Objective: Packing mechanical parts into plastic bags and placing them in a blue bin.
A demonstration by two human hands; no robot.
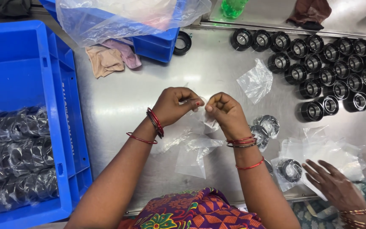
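Note:
My left hand (174, 105) and my right hand (226, 112) meet over the steel table (128, 97), both pinching the top edge of a small clear plastic bag (208, 122) that hangs between them. Another clear bag (193, 154) lies flat just below my wrists. Two bagged black rings (264, 127) rest right beside my right wrist. Both wrists wear red bangles.
Several unbagged black rings (331, 63) stand in rows at the far right. A blue crate (26, 118) at left holds bagged rings. Another person's hand (333, 184) rests on a pile of clear bags (323, 152) near a bagged ring (290, 169). Cloths (111, 57) lie at the back.

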